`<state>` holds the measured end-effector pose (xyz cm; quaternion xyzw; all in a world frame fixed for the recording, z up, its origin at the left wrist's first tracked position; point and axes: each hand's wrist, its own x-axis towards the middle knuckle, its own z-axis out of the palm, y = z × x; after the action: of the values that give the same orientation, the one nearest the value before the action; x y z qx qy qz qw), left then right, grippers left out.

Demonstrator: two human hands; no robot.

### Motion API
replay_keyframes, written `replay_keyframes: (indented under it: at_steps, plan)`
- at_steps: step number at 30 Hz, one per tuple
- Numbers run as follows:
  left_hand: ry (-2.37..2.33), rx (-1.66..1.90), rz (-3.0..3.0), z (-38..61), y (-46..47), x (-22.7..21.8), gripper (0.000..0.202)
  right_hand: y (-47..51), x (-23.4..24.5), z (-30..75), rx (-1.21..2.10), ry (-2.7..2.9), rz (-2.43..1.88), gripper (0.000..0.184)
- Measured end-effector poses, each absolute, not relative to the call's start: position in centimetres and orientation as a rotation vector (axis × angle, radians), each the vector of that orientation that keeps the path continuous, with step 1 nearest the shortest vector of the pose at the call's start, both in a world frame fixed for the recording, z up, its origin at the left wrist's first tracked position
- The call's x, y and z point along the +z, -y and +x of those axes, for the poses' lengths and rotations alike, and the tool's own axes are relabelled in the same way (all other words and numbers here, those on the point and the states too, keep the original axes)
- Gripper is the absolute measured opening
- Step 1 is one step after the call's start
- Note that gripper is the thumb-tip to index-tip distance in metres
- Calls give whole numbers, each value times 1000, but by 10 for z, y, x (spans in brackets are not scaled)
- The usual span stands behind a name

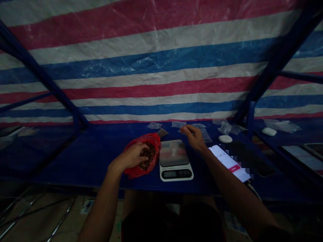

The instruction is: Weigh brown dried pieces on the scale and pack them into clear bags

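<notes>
My left hand (133, 155) reaches into a red plastic bag (137, 174), its thumb and fingers apart over small brown pieces (149, 159) that look like beans or beads. Right of the bag stands a white kitchen scale (174, 163) with a metal plate and a dark display. A small clear object, cup-like in outline (174, 147), is on the plate. Beyond the scale's right corner, my right hand (194, 136) is closed in a pinch beside clear plastic bags (179, 124); whatever the fingertips hold is too small to make out. Behind the red bag lies a small filled clear bag (162, 132).
A lit phone (228, 163) lies under my right forearm, with a cable at its lower end. A white rounded case (225, 138) sits behind it. Blue metal posts (251, 114) rise from the blue table (96, 154) before a striped plastic sheet (161, 90).
</notes>
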<state>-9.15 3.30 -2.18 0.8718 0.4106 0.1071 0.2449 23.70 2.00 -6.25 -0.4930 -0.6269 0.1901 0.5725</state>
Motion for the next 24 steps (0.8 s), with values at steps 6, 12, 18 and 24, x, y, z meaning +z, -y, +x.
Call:
replay_keyframes:
  at_steps: [6, 12, 18, 24]
  plan:
    - [-1074, 249, 2479, -72, -36, -32, 40, -21, -68, 233, 453, 1542, -1196, 41]
    - [-1125, 120, 2566, -84, -40, -30, 24, -18, -70, 234, 472, 1554, -1198, 41]
    - [-1235, 153, 2506, -106, -37, -26, 23, -19, -72, 236, 503, 1513, -1194, 45]
    - [-1235, 186, 2423, -113, -38, -8, 24, -19, -72, 237, 495, 1523, -1199, 47]
